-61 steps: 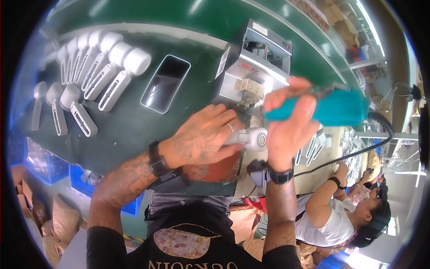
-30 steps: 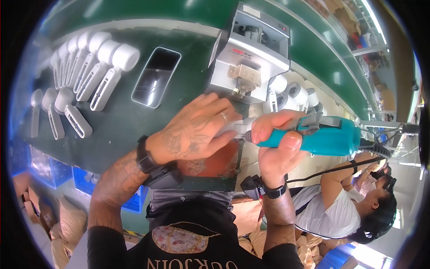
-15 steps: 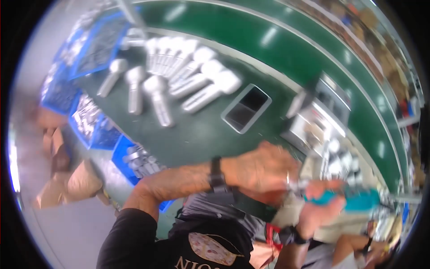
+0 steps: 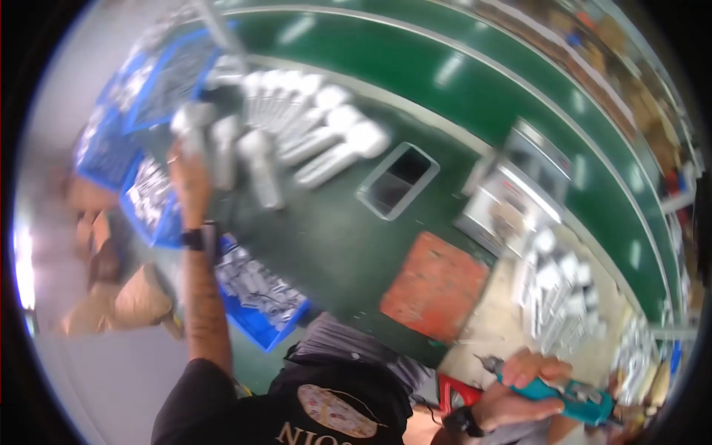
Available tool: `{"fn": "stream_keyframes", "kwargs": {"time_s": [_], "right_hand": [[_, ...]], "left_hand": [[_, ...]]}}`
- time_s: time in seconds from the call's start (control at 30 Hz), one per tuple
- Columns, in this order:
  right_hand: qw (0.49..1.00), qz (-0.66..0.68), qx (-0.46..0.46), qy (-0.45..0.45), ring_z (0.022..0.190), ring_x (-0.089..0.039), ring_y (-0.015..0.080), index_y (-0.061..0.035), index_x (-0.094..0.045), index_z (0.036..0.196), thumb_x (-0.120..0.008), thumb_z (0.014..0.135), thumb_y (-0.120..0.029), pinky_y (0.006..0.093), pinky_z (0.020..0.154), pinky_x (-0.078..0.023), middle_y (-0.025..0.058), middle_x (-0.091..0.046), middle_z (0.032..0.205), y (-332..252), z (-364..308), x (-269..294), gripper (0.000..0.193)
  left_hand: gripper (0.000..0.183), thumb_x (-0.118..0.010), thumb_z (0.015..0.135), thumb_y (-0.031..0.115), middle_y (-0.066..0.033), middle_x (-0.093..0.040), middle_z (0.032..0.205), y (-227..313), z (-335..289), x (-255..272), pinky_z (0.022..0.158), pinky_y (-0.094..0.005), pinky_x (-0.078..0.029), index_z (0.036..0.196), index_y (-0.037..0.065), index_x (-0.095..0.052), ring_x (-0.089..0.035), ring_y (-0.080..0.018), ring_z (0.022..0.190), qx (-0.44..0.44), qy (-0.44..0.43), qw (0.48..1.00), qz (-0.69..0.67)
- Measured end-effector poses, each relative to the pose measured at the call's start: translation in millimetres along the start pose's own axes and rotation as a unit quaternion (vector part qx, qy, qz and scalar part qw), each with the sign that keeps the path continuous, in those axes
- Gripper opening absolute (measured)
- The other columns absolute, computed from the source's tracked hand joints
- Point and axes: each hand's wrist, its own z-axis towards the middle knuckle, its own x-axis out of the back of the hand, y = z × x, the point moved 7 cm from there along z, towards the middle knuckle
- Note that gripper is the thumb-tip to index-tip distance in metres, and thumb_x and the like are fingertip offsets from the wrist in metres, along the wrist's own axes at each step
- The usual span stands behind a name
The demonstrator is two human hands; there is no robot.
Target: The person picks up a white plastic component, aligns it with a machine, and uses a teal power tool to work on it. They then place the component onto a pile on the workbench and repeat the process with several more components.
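Note:
At the far left my left hand (image 4: 190, 182), smeared by motion, is closed around the handle of a white round-headed device (image 4: 192, 117); the hand hides most of that handle. Several like devices (image 4: 259, 159) lie fanned out just right of it. Low on the right, my right hand (image 4: 512, 400) grips a teal electric screwdriver (image 4: 582, 404). Its bit points left, toward an orange-red square pad (image 4: 435, 288) whose top is bare.
Blue bins (image 4: 256, 315) of small parts line the left side of the dark green table (image 4: 311, 248). A phone (image 4: 399, 180) lies mid-table. Beyond it are a metal box-like unit (image 4: 512, 204) and a pile of white and silver parts (image 4: 560, 285) at right.
My left hand has gone from the pad area to the far-left device and closed on it. The right hand has moved down with the screwdriver, and the pad is uncovered.

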Motion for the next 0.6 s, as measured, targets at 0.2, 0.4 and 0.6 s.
{"fn": "stream_keyframes", "kwargs": {"time_s": [0.2,0.4,0.6], "right_hand": [[0.998,-0.033,-0.056,-0.013,0.047,-0.044,0.0127,-0.0078,-0.044,0.094,-0.057,0.083,-0.074,0.0278,0.043,-0.037,0.0006,-0.045,0.061,7.2,-4.0,-18.0,0.068],[0.996,-0.080,-0.030,-0.023,0.047,-0.046,0.0145,-0.0067,-0.045,0.098,-0.054,0.086,-0.073,0.0291,0.045,-0.038,0.0021,-0.047,0.062,-2.3,-11.9,12.2,0.068],[0.994,-0.081,-0.067,-0.043,0.048,-0.048,0.0166,-0.0059,-0.044,0.098,-0.055,0.087,-0.070,0.0315,0.049,-0.041,0.0037,-0.048,0.063,-1.9,-23.5,0.5,0.066]], "left_hand": [[0.039,-0.050,0.103,0.021,-0.0183,-0.062,0.129,-123.0,5.2,-11.2,0.100,-0.0353,-0.043,0.132,-0.004,-0.057,-0.060,-0.0249,0.116,0.099,-0.178,0.979,0.013],[0.026,-0.065,0.090,0.015,-0.0180,-0.068,0.107,371.2,-38.2,-25.0,0.077,-0.0373,-0.054,0.113,0.004,-0.064,-0.067,-0.0318,0.089,-0.095,-0.350,0.907,-0.213],[0.022,-0.060,0.090,0.016,-0.0145,-0.064,0.093,516.6,-186.0,-111.9,0.067,-0.0368,-0.056,0.106,0.002,-0.061,-0.066,-0.0271,0.079,0.035,-0.541,0.484,-0.687]]}}
